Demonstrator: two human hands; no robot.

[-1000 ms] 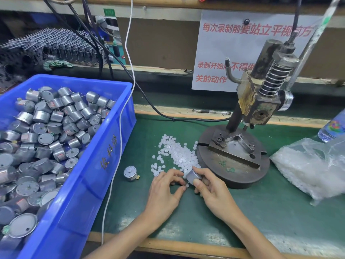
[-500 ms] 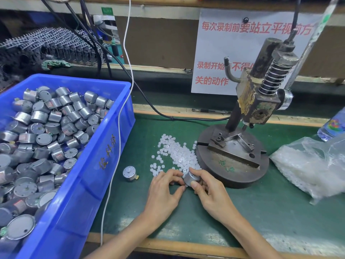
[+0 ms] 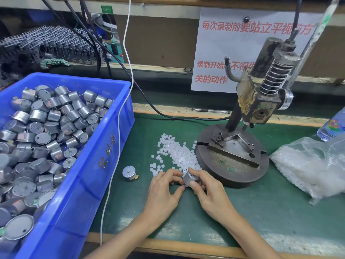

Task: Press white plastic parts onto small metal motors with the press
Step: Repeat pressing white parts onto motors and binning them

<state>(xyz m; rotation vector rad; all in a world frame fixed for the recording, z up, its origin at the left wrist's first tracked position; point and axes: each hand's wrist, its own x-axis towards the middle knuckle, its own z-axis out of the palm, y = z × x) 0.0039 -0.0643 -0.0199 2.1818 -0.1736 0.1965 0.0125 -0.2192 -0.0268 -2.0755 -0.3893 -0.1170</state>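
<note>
Paper sign point(image 3: 224, 43) (red lettering), pen point(image 3: 209, 110), water bottle point(image 3: 332, 128)

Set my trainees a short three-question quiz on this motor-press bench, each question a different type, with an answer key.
1. True or false: the blue bin is empty.
2. The loose white parts lie: A in the bin; B on the green mat beside the press; C on the back shelf.
3. Fill in: the right hand grips one ____.
Key: 1 false; 2 B; 3 motor.
</note>
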